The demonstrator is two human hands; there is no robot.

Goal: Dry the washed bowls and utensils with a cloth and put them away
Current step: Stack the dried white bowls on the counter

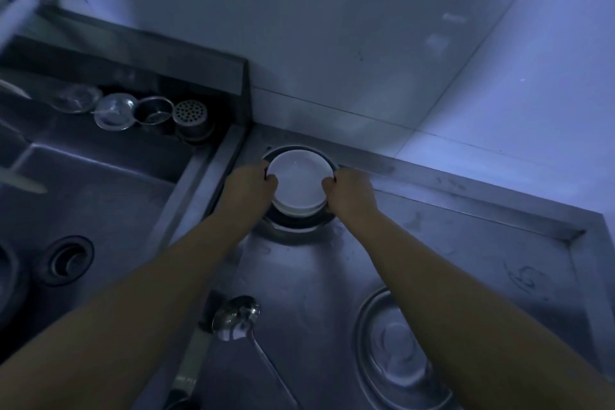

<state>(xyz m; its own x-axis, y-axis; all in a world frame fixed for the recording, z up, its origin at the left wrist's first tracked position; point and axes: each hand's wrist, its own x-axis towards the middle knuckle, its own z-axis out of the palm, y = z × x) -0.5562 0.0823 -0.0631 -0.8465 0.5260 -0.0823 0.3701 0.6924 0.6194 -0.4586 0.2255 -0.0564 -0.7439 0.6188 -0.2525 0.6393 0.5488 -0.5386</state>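
Observation:
A stack of white bowls (298, 181) sits inside a dark round container at the back of the steel counter (312, 276), near the wall corner. My left hand (251, 185) grips the stack's left rim, and my right hand (349, 191) grips its right rim, fingers curled over the edge. A steel ladle (238, 316) lies on the counter between my forearms, bowl end up. An oval steel dish (396, 353) rests on the counter under my right forearm. No cloth is visible.
A steel sink (93, 203) with a drain hole (66, 260) lies to the left. On its back ledge sit small steel bowls (114, 110) and a perforated strainer (191, 116). A knife-like utensil (189, 366) lies along the sink's edge. Tiled walls close the back and right.

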